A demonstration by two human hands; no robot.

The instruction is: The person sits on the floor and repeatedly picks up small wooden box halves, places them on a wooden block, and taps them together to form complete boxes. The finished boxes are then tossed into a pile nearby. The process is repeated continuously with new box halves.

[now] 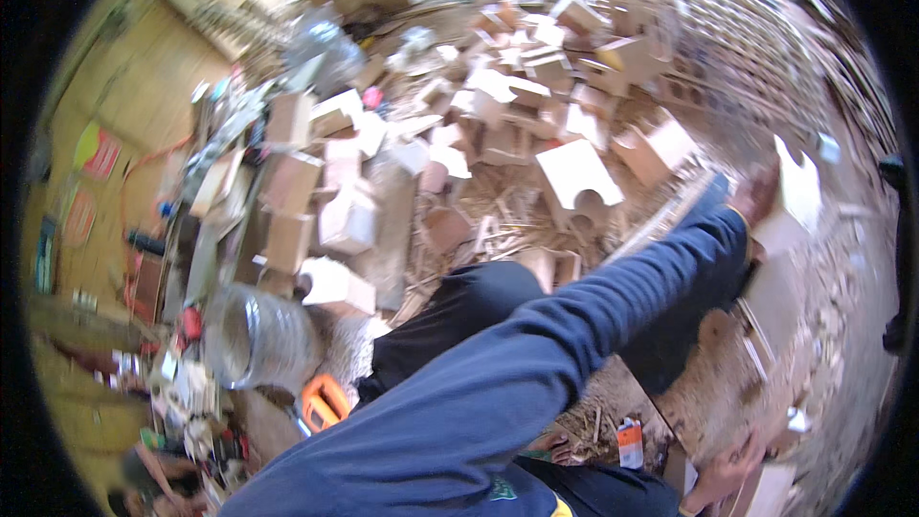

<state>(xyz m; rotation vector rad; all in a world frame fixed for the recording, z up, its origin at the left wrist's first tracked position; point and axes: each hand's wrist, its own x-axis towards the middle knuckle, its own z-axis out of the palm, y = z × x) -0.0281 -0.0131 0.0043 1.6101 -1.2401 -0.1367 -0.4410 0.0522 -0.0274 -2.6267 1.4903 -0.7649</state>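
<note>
My left arm, in a dark blue sleeve, stretches across to the far right. My left hand [756,193] is there, against or right beside a pale, notched wooden piece [796,190]; blur hides how its fingers lie. Low at the right edge is my right hand [726,471], its fingers stretched out and somewhat smeared. A pale wooden board [769,491] lies right next to it, and I see no firm grip on it. Below my left forearm, a brown panel with a round hole [713,330] is partly covered.
Several wooden boxes [582,177] are heaped among shavings ahead of me. A clear plastic container [260,337] and an orange-handled tool [325,402] are at left. A small orange-and-white carton [630,443] is near my legs. Another person's arm [163,479] shows at lower left.
</note>
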